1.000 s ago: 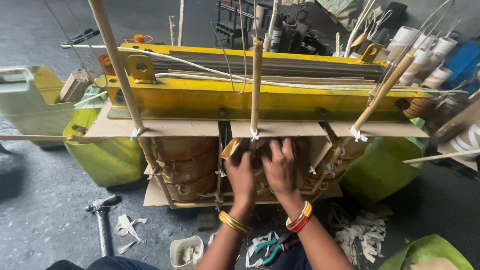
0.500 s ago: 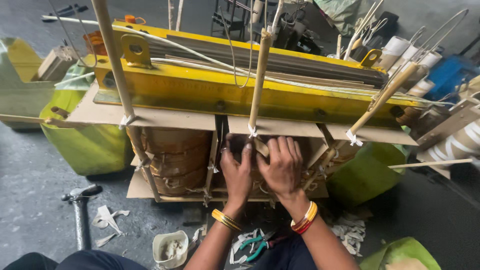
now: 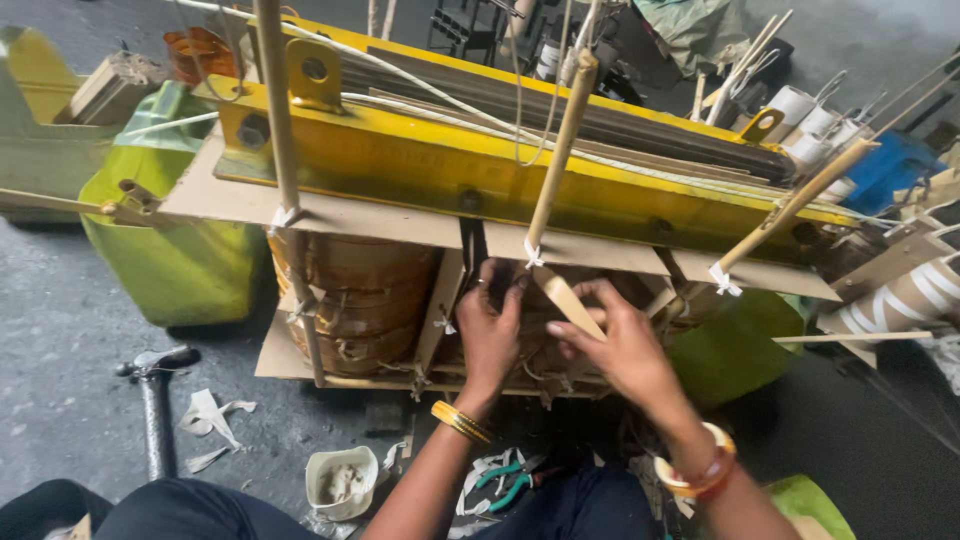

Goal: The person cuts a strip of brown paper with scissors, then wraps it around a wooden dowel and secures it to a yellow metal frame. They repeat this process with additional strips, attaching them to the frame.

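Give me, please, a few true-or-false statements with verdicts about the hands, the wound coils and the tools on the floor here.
1. Both hands work at the middle coil under the yellow frame. True.
2. The right hand holds pliers. False: its fingers are at a flat tan strip; the green-handled pliers lie on the floor.
3. A hammer lies on the floor beside the coils. True.
4. The left hand rests on the green container. False: it reaches into the coil.

Two hands: left [image 3: 490, 335], right [image 3: 625, 350]; one hammer [image 3: 155, 400]; one cup [image 3: 342, 482]; one pliers [image 3: 505, 480].
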